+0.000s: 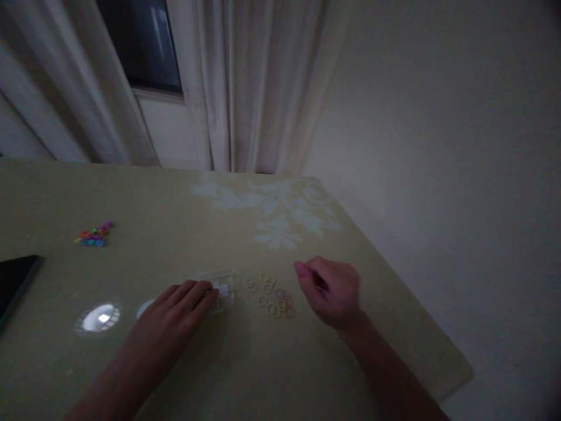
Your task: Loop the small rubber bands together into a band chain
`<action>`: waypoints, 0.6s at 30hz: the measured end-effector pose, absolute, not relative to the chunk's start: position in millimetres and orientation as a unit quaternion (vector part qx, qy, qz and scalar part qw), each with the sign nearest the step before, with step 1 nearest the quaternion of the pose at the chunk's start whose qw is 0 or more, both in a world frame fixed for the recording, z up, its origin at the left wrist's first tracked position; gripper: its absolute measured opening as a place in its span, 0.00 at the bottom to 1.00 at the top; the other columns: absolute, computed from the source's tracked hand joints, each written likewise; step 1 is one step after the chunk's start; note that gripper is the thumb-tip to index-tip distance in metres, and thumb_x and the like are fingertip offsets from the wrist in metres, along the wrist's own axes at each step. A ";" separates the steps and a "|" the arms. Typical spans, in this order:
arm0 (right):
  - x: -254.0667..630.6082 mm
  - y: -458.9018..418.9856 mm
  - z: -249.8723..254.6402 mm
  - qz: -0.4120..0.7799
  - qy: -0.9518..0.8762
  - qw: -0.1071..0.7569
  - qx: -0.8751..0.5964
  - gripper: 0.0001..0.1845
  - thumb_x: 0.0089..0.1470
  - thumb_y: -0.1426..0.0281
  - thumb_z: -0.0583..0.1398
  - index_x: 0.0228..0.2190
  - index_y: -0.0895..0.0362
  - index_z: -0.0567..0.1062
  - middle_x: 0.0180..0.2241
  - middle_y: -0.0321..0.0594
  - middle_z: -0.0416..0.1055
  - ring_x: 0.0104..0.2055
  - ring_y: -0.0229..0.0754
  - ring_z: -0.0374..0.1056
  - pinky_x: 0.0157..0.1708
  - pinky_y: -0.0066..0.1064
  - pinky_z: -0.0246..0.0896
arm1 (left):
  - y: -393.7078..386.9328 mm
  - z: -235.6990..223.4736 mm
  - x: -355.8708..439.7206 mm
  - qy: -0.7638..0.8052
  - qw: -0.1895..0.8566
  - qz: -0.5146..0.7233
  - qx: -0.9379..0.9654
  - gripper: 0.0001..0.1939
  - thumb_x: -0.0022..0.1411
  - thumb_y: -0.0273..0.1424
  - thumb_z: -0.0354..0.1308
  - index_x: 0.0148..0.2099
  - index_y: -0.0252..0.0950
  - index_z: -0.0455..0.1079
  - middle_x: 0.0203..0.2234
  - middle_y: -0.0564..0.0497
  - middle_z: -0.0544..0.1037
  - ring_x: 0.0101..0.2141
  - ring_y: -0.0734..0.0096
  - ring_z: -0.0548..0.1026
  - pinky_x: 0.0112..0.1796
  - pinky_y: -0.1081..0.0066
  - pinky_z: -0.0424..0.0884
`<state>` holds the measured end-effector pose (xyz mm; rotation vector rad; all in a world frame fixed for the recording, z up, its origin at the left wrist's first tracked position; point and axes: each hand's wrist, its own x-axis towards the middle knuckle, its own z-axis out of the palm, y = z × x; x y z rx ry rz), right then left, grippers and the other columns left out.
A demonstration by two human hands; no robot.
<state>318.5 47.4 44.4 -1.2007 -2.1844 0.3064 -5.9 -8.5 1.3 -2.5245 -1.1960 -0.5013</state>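
Observation:
My left hand (179, 316) lies over a small clear plastic box (227, 299), fingers together and bent onto its left part. A whitish patch shows inside the box near the fingertips. Right of the box, several small thin rings (267, 286) in pale yellow, clear and pinkish tones are scattered on the table; they look like little elastic bands. Just beyond them, my right hand (331, 289) is held closed, thumb against curled fingers. Whatever it may hold is too small or hidden to make out.
A heap of small multicoloured pieces (94, 235) lies farther left on the table (153, 216). At the left edge is a dark flat device (15, 283). Bright light reflections show on the tabletop. Curtains (258, 88) hang behind, and a wall (438, 146) runs along the right.

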 end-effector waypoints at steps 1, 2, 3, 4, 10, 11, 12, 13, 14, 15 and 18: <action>315.4 49.2 39.8 0.113 -0.822 0.316 -0.461 0.21 0.73 0.59 0.57 0.32 0.58 0.77 0.28 0.37 0.74 0.28 0.37 0.68 0.33 0.30 0.66 | -9.9 -0.7 -5.3 -0.414 0.162 -0.180 -0.878 0.27 0.60 0.13 0.48 0.56 0.33 0.76 0.48 0.41 0.83 0.44 0.53 0.80 0.45 0.57 0.74; 311.9 50.7 34.7 0.117 -0.816 0.320 -0.466 0.24 0.73 0.59 0.56 0.27 0.57 0.75 0.22 0.34 0.69 0.24 0.35 0.64 0.29 0.30 0.60 | -11.8 -3.3 -3.7 -0.419 0.167 -0.185 -0.873 0.27 0.61 0.14 0.48 0.58 0.32 0.75 0.49 0.40 0.83 0.45 0.51 0.80 0.46 0.56 0.73; 308.6 51.7 29.8 0.128 -0.811 0.319 -0.473 0.26 0.73 0.59 0.56 0.24 0.57 0.74 0.20 0.33 0.67 0.22 0.34 0.61 0.27 0.30 0.56 | -14.3 -6.2 -1.0 -0.420 0.169 -0.193 -0.870 0.27 0.62 0.15 0.48 0.59 0.32 0.74 0.50 0.39 0.83 0.46 0.50 0.80 0.47 0.55 0.72; 305.9 52.4 25.6 0.143 -0.809 0.311 -0.478 0.25 0.72 0.60 0.57 0.23 0.57 0.73 0.19 0.32 0.66 0.21 0.34 0.60 0.27 0.30 0.53 | -17.2 -9.4 2.9 -0.414 0.164 -0.200 -0.873 0.27 0.63 0.16 0.48 0.61 0.32 0.73 0.50 0.40 0.84 0.47 0.50 0.80 0.47 0.55 0.72; 316.2 56.5 27.7 0.253 -0.823 0.184 -0.474 0.08 0.65 0.68 0.66 0.33 0.56 0.82 0.27 0.34 0.74 0.29 0.36 0.67 0.32 0.27 0.55 | -33.0 -19.7 42.9 -0.336 0.074 -0.243 -0.907 0.29 0.70 0.22 0.48 0.70 0.40 0.67 0.57 0.50 0.83 0.51 0.63 0.80 0.52 0.67 0.74; 320.9 57.8 30.6 0.268 -0.826 0.168 -0.466 0.04 0.64 0.69 0.67 0.35 0.55 0.83 0.29 0.34 0.75 0.31 0.37 0.68 0.33 0.27 0.56 | -33.8 -19.4 49.4 -0.321 0.069 -0.248 -0.912 0.28 0.72 0.26 0.48 0.71 0.39 0.65 0.57 0.50 0.82 0.51 0.62 0.80 0.51 0.68 0.75; 325.5 59.1 33.1 0.281 -0.828 0.157 -0.459 0.02 0.62 0.71 0.68 0.37 0.55 0.84 0.31 0.35 0.75 0.32 0.37 0.68 0.34 0.27 0.57 | -33.9 -18.8 55.0 -0.309 0.068 -0.251 -0.915 0.28 0.73 0.30 0.49 0.72 0.37 0.64 0.58 0.49 0.82 0.52 0.62 0.80 0.49 0.68 0.76; 329.4 60.3 35.0 0.290 -0.829 0.149 -0.454 0.02 0.62 0.72 0.68 0.38 0.55 0.84 0.32 0.35 0.75 0.32 0.37 0.69 0.35 0.27 0.58 | -33.5 -18.2 59.4 -0.304 0.070 -0.252 -0.916 0.27 0.75 0.32 0.49 0.73 0.36 0.63 0.59 0.49 0.81 0.53 0.62 0.79 0.49 0.68 0.76; 332.4 61.1 35.9 0.297 -0.829 0.147 -0.451 0.03 0.61 0.73 0.69 0.38 0.55 0.84 0.32 0.35 0.75 0.33 0.37 0.69 0.35 0.27 0.59 | -32.8 -17.8 62.5 -0.304 0.075 -0.253 -0.915 0.27 0.75 0.33 0.48 0.72 0.35 0.64 0.60 0.49 0.81 0.53 0.62 0.79 0.49 0.68 0.76; 334.0 61.4 35.9 0.303 -0.828 0.149 -0.448 0.03 0.61 0.73 0.69 0.38 0.55 0.84 0.33 0.35 0.75 0.33 0.37 0.69 0.35 0.27 0.60 | -31.9 -17.5 64.3 -0.306 0.080 -0.252 -0.915 0.25 0.76 0.32 0.48 0.71 0.35 0.66 0.60 0.50 0.80 0.54 0.63 0.78 0.49 0.68 0.75; 330.6 58.7 30.8 0.312 -0.823 0.177 -0.440 0.03 0.63 0.72 0.68 0.40 0.55 0.84 0.34 0.36 0.74 0.34 0.38 0.69 0.37 0.28 0.62 | -29.7 -18.7 64.0 -0.310 0.092 -0.251 -0.912 0.22 0.78 0.29 0.44 0.65 0.38 0.73 0.60 0.54 0.81 0.54 0.67 0.78 0.51 0.69 0.72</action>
